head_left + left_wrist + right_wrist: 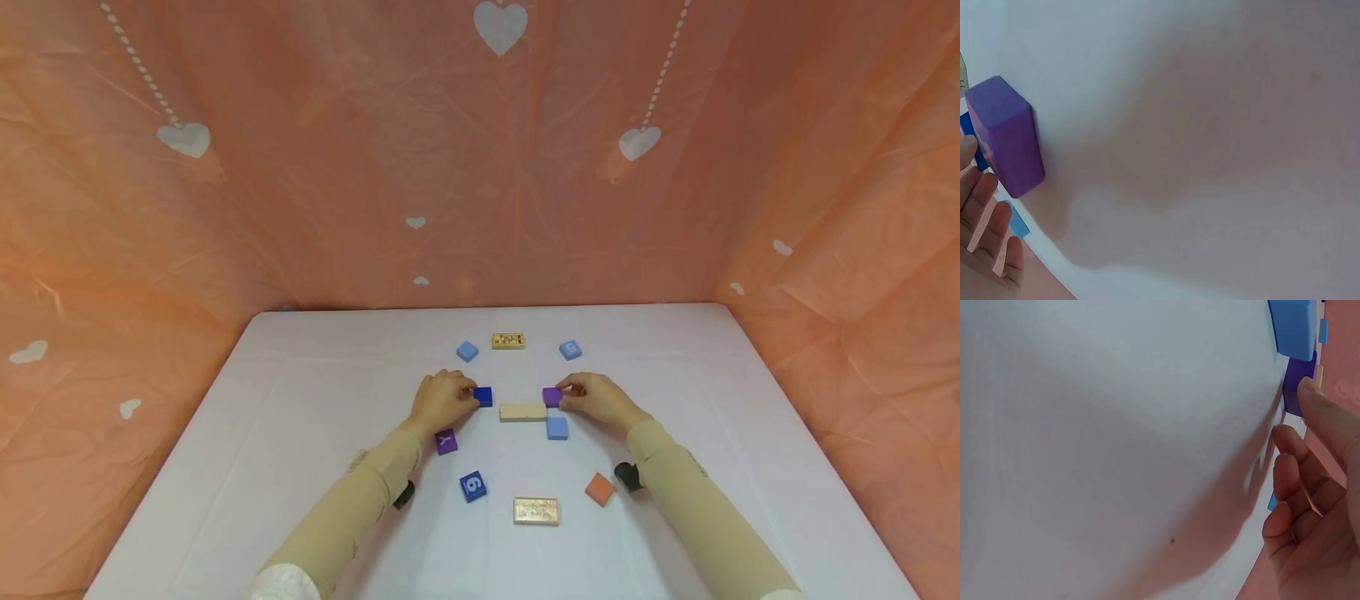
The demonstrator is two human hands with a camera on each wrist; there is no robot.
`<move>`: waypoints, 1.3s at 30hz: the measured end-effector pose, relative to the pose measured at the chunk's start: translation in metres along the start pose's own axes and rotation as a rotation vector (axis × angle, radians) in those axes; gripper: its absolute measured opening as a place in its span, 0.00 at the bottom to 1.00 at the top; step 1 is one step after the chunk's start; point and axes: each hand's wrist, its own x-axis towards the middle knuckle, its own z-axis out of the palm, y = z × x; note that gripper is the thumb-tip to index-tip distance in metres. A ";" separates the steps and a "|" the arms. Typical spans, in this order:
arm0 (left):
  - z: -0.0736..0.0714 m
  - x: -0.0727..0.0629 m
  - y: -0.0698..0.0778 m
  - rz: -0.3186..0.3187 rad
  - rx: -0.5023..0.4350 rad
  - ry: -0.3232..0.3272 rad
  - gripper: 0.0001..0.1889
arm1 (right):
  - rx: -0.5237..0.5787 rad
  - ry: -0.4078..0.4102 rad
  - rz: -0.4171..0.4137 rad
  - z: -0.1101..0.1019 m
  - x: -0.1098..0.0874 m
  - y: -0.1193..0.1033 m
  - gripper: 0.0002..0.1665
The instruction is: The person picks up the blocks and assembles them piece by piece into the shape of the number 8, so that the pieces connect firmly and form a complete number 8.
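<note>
My left hand pinches a dark blue square block between thumb and fingertips at its left side. Opposite it, my right hand holds a purple square block by its right side. A cream oblong block lies between and slightly nearer than these two, its right end close to the purple one. Just in front of the purple block lies a light blue block. In the right wrist view the thumb lies against the purple block. A purple block marked Y sits below my left wrist.
Nearer on the white table lie a blue block marked 6, a gold oblong block and an orange block. Farther back are two light blue blocks and a yellow patterned block. Orange cloth hangs behind.
</note>
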 end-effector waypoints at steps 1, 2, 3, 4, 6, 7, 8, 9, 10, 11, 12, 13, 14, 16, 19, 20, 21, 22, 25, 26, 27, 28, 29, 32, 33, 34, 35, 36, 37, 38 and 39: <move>0.000 0.000 0.001 0.004 0.000 -0.004 0.13 | 0.002 0.000 0.003 0.000 0.000 0.000 0.18; 0.001 0.001 0.001 0.010 0.002 -0.005 0.13 | 0.004 0.000 0.006 0.000 0.000 0.000 0.18; 0.001 0.001 0.002 0.015 0.003 -0.006 0.13 | 0.005 0.001 0.007 0.000 0.000 0.000 0.18; 0.002 0.001 0.002 0.017 0.002 -0.008 0.13 | 0.005 0.001 0.006 0.000 0.000 0.000 0.18; 0.002 0.002 0.003 0.019 -0.003 -0.009 0.13 | 0.009 0.002 0.000 0.001 0.000 0.000 0.18; 0.002 0.002 0.003 0.017 -0.005 -0.010 0.13 | 0.012 0.002 -0.005 0.001 0.000 -0.001 0.18; 0.001 0.002 0.003 0.017 -0.012 -0.009 0.13 | 0.012 0.002 -0.008 0.001 0.001 -0.001 0.18; 0.001 0.001 0.004 0.014 -0.019 -0.010 0.13 | 0.012 0.003 -0.011 0.001 0.001 -0.001 0.18; 0.001 0.001 0.004 0.013 -0.026 -0.011 0.13 | 0.014 0.002 -0.012 0.001 0.000 -0.002 0.18; 0.001 0.001 0.004 0.014 -0.033 -0.012 0.13 | 0.016 0.003 -0.011 0.001 0.000 -0.002 0.18; 0.001 0.001 0.004 0.014 -0.039 -0.013 0.13 | 0.014 0.003 -0.009 0.001 0.000 -0.002 0.18; 0.001 0.001 0.004 0.015 -0.046 -0.013 0.13 | 0.015 0.004 -0.007 0.001 0.000 -0.002 0.18; 0.001 0.001 0.005 0.017 -0.050 -0.014 0.13 | 0.015 0.004 -0.004 0.001 0.000 -0.002 0.18; 0.001 0.001 0.005 0.019 -0.055 -0.013 0.13 | 0.019 0.002 0.001 0.001 0.000 -0.002 0.18; 0.002 0.001 0.005 0.014 -0.064 -0.010 0.13 | 0.022 -0.001 0.003 0.001 0.000 -0.001 0.18; 0.002 0.000 0.005 0.012 -0.066 -0.009 0.13 | 0.022 -0.001 0.003 0.000 0.000 -0.001 0.18; 0.002 0.000 0.006 0.010 -0.071 -0.009 0.13 | 0.021 -0.001 0.003 0.000 0.000 -0.001 0.18; 0.001 0.000 0.006 0.008 -0.073 -0.012 0.13 | 0.020 0.000 0.002 0.000 0.000 -0.001 0.18; 0.001 0.000 0.006 0.004 -0.075 -0.022 0.14 | 0.019 0.001 0.003 0.000 -0.001 -0.001 0.18; 0.001 0.000 0.007 0.003 -0.075 -0.029 0.14 | 0.019 0.001 0.003 0.000 -0.001 -0.001 0.18; 0.001 0.000 0.007 0.001 -0.074 -0.035 0.14 | 0.019 0.001 0.005 0.000 -0.001 -0.001 0.18; 0.001 0.000 0.007 0.001 -0.074 -0.038 0.14 | 0.019 0.002 0.005 0.000 -0.001 -0.001 0.18; 0.002 0.000 0.007 0.002 -0.071 -0.040 0.14 | 0.019 0.001 0.003 0.000 -0.001 -0.001 0.18; 0.002 0.000 0.007 -0.006 -0.075 -0.048 0.14 | 0.020 0.002 -0.002 0.000 -0.001 -0.001 0.18; 0.002 0.000 0.008 -0.008 -0.076 -0.048 0.14 | 0.021 0.003 -0.003 0.000 -0.002 -0.002 0.18; 0.002 0.000 0.008 -0.009 -0.080 -0.048 0.14 | 0.022 0.004 -0.004 0.000 -0.002 -0.002 0.18; 0.003 0.000 0.008 -0.013 -0.082 -0.050 0.14 | 0.022 0.003 -0.004 0.000 -0.002 -0.002 0.18; 0.003 0.000 0.008 -0.018 -0.089 -0.051 0.14 | 0.023 0.004 -0.003 0.000 -0.002 -0.002 0.18; 0.003 0.000 0.009 -0.020 -0.092 -0.051 0.14 | 0.024 0.003 -0.002 -0.001 -0.002 -0.002 0.18; 0.003 0.000 0.009 -0.022 -0.097 -0.052 0.14 | 0.024 0.004 -0.001 -0.001 -0.002 -0.002 0.18; 0.003 0.000 0.009 -0.021 -0.100 -0.053 0.14 | 0.024 0.004 0.001 -0.001 -0.002 -0.001 0.18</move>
